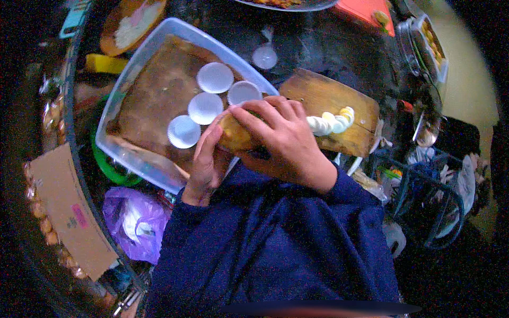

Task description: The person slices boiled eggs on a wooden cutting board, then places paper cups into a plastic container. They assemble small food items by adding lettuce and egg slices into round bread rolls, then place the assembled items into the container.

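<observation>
Close to my body, over the near right edge of a clear plastic bin point(140, 172), both hands are closed around a golden-brown, rounded piece of food point(233, 134). My left hand point(205, 159) supports its left side, while my right hand point(289, 139) curls over its top and right, hiding much of it. Several white fluted paper cups point(205, 108) lie in the bin on a brown surface, just beyond my fingers. To the right of my right hand, a row of sliced boiled egg point(331, 123) lies on a wooden cutting board point(336, 90).
A brown bowl with white contents point(112, 40) and a yellow block point(106, 64) lie at far left. A purple plastic bag point(114, 209) and cardboard point(63, 196) are nearer left. At right stand a dark basket point(460, 204) and stacked metal containers point(407, 45). A pan edge point(297, 9) shows at the top.
</observation>
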